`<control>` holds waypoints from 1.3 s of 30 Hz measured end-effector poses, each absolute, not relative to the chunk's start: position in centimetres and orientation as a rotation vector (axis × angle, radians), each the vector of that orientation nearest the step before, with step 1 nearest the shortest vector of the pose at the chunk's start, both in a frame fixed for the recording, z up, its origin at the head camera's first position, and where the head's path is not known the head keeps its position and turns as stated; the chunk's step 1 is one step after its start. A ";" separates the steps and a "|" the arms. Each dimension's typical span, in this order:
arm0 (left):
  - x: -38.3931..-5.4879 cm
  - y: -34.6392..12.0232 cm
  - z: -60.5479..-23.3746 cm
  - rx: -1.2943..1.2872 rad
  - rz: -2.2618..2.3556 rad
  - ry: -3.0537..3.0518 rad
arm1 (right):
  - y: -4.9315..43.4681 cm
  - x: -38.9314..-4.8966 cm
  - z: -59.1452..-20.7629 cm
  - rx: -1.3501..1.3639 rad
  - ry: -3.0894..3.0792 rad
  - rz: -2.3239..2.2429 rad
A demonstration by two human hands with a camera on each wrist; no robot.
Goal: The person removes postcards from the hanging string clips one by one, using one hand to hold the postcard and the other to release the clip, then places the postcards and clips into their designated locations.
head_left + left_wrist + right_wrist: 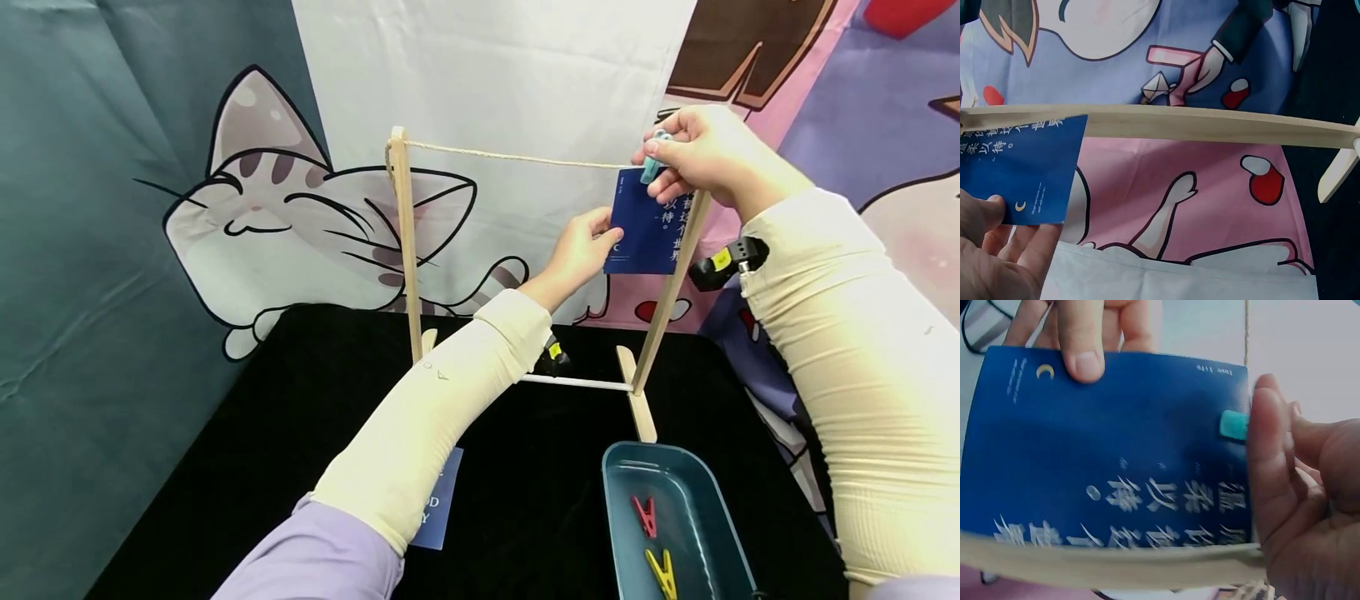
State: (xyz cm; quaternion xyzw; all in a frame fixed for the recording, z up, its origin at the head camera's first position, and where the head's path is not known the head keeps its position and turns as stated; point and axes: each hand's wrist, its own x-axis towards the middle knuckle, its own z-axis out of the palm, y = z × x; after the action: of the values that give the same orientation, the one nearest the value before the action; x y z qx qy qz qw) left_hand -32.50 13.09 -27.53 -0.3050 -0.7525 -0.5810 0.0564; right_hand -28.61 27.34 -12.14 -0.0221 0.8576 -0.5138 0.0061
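A dark blue card (pixel 639 223) with white characters and a small moon hangs upright at the right end of a thin rope (pixel 517 157). My left hand (pixel 576 248) pinches its left edge, thumb on the printed face and fingers behind, as the right wrist view also shows. My right hand (pixel 708 154) pinches a teal clothespin (pixel 651 173) at the card's top edge, on the rope line. In the right wrist view the tip of the clothespin (pixel 1233 425) lies over the card's face. The right wooden post (pixel 671 300) stands in front of the card's right side.
The rope runs from the left post (pixel 407 250); a white rod (pixel 577 382) joins the posts low down. A blue-green tray (pixel 611 508) at front right holds a red clothespin (pixel 646 517) and a yellow clothespin (pixel 663 573). Another blue card (pixel 442 508) lies partly under my left forearm.
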 end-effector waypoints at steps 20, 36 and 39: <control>-32.5 11.1 -28.1 -0.876 -1.880 -2.375 | 25.6 -28.2 -16.7 -0.690 1.401 -2.870; -30.3 -0.4 -34.1 -0.903 -1.730 -2.477 | 34.8 -20.8 -31.0 -0.482 2.361 -1.575; -29.0 -3.8 -36.2 -0.903 -1.681 -2.536 | 35.5 -18.8 -34.1 -0.418 2.394 -1.385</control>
State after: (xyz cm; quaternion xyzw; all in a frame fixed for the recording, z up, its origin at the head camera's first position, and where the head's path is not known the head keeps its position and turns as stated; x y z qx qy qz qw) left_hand -28.99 -3.82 -36.17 -0.2845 -0.7989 -0.5297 -0.0160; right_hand -18.75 35.54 -34.13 -0.1474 0.8432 -0.4877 0.1713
